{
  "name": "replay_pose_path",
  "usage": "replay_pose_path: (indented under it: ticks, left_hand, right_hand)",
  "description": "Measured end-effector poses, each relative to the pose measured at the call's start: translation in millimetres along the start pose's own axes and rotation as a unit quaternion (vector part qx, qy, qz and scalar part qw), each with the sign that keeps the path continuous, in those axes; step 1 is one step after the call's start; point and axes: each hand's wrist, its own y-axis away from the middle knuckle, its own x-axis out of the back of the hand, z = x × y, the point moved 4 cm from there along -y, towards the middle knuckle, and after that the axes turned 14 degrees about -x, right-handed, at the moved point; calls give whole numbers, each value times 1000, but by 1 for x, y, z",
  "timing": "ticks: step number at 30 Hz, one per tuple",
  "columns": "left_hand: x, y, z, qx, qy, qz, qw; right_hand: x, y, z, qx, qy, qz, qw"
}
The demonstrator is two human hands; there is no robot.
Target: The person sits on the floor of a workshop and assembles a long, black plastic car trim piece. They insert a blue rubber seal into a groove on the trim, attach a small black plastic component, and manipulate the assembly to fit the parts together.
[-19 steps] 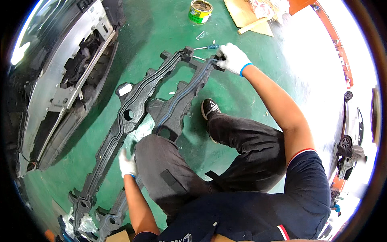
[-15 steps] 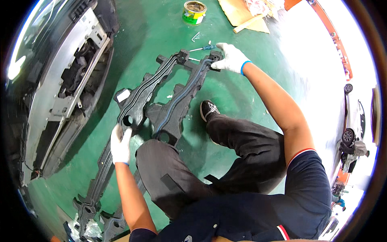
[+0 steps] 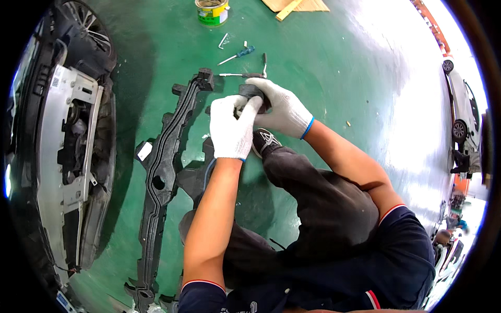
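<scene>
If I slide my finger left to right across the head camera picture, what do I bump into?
Silver metal panel → long dark strip with a round hole → gloved left hand → gloved right hand → white car.

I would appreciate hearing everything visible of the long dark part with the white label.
The long dark part is narrow and irregular-edged, perhaps moulded plastic or foam. Grooves run along it; a round hole sits near its middle, the white label on a tab on its left edge, and its upper end is blocky. It lies on the green floor. Neither the left hand nor the right hand touches it.
</scene>
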Motion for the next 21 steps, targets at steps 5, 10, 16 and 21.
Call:
replay_pose_path:
  ticks: [5,10,16,21]
  left_hand:
    - [0,-5,-1,-24,-17,-19,999]
    - [5,-6,5,-105,-35,-20,994]
    - [10,-3,19,-285,-104,-24,953]
    - [9,-1,5,-212,-61,-4,975]
  right_hand:
    - [-6,-1,-1,29,48,37,998]
    - [-6,-2,4,37,14,26,999]
    - [-6,1,5,39,-35,9,999]
    - [-4,4,2,49,-22,24,998]
